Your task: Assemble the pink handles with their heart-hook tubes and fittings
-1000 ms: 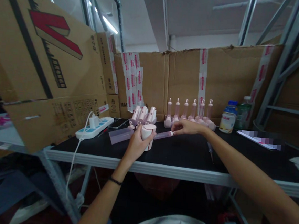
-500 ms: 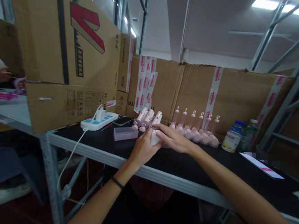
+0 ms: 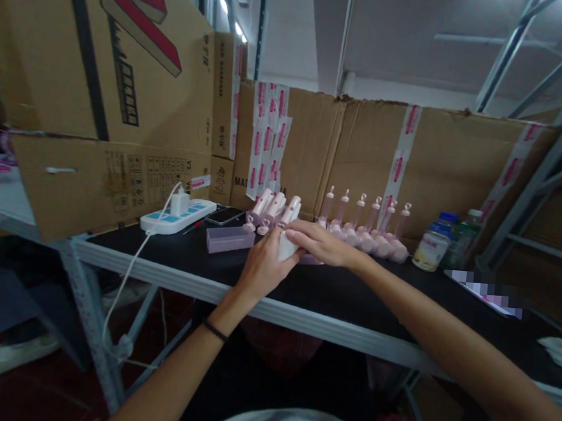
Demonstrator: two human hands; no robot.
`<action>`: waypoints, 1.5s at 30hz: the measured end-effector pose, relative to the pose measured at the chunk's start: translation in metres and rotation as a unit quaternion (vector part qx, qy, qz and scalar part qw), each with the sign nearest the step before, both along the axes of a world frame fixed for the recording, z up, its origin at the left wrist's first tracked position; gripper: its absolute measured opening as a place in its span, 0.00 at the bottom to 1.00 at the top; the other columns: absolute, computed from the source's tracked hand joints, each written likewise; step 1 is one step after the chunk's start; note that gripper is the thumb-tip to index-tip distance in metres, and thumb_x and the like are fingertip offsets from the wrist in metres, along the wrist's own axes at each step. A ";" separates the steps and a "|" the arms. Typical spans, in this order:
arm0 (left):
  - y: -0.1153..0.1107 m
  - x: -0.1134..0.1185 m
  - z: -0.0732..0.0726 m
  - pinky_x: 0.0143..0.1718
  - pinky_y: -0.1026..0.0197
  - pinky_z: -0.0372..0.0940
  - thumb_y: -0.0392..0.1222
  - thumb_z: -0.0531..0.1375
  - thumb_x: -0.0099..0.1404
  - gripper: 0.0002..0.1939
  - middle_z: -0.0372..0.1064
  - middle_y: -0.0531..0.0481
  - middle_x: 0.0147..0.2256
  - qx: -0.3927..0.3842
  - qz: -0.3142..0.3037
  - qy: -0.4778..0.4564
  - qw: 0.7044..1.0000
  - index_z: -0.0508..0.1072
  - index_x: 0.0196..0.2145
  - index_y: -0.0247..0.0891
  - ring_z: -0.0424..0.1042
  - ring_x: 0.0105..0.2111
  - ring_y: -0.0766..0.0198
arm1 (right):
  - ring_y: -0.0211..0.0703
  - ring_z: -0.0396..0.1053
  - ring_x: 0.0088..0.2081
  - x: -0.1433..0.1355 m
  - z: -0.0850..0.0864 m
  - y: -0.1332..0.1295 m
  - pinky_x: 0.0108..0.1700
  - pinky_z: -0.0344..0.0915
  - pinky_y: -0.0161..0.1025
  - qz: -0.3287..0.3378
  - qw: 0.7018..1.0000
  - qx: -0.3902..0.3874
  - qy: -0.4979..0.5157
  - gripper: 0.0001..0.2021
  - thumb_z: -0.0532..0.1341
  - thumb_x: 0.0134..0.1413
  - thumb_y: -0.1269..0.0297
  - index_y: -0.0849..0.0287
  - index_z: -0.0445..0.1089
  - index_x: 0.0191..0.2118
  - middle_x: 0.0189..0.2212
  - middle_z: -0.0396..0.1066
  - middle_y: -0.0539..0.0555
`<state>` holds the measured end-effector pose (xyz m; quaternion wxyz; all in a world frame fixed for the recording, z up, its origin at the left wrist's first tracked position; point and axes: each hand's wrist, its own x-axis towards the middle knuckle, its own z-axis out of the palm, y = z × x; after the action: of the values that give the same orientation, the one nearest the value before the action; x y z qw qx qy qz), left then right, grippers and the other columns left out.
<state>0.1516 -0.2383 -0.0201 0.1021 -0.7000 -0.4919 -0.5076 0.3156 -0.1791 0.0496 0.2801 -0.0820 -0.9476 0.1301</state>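
Over the black tabletop, my left hand (image 3: 262, 271) is closed around a small white object (image 3: 288, 246), whose kind I cannot make out. From the right, my right hand (image 3: 326, 243) lies over the top of the same object, its fingers pressed against it and hiding much of it. Just beyond my hands lean several pink cylinders (image 3: 274, 209), with small ring-topped pink caps (image 3: 263, 227) in front. A translucent purple tray (image 3: 230, 240) sits left of my left hand. Part of another purple piece (image 3: 310, 260) shows beneath my right hand.
Behind my right arm stands a row of pink devices with upright clear tubes (image 3: 359, 215). Two bottles (image 3: 433, 242) and a bright flat screen (image 3: 481, 292) are at the right. A power strip (image 3: 178, 217) and a phone (image 3: 225, 215) lie left. Cardboard walls (image 3: 310, 148) close off the back.
The view has shifted slightly, so the table and boxes sit higher and a little further left. Both hands keep the same hold on the white object.
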 end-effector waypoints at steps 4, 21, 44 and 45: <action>0.001 0.000 0.000 0.39 0.56 0.66 0.51 0.63 0.67 0.14 0.74 0.46 0.39 0.003 -0.004 0.011 1.000 0.64 0.42 0.42 0.77 0.41 0.51 | 0.44 0.67 0.37 0.003 0.005 0.004 0.43 0.63 0.40 0.005 0.999 0.040 -0.028 0.19 0.47 0.73 0.52 0.59 0.66 0.39 0.34 0.68 0.54; 0.007 0.001 0.001 0.39 0.56 0.67 0.53 0.65 0.64 0.16 0.76 0.45 0.39 0.004 -0.011 -0.009 1.000 0.67 0.42 0.42 0.78 0.43 0.48 | 0.43 0.69 0.34 0.000 0.030 -0.008 0.41 0.64 0.41 -0.077 0.959 0.217 -0.166 0.15 0.47 0.74 0.64 0.63 0.69 0.42 0.35 0.74 0.59; 0.004 0.008 0.003 0.38 0.58 0.65 0.53 0.66 0.63 0.17 0.74 0.47 0.36 0.049 0.006 -0.050 0.998 0.65 0.39 0.42 0.77 0.40 0.51 | 0.41 0.64 0.33 0.002 0.020 -0.011 0.40 0.58 0.39 -0.162 0.972 0.143 -0.094 0.18 0.44 0.76 0.60 0.60 0.64 0.36 0.32 0.68 0.54; 0.004 0.008 0.004 0.37 0.59 0.64 0.53 0.66 0.63 0.17 0.73 0.48 0.35 0.044 -0.001 -0.060 0.997 0.65 0.38 0.42 0.77 0.38 0.52 | 0.41 0.64 0.34 0.003 0.017 -0.009 0.41 0.58 0.38 -0.154 0.977 0.128 -0.076 0.18 0.43 0.76 0.59 0.60 0.64 0.36 0.32 0.68 0.54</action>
<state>0.1593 -0.2345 -0.0161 0.1025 -0.6635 -0.4739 -0.5698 0.3182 -0.1877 0.0668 0.2320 -0.1996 -0.9510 -0.0437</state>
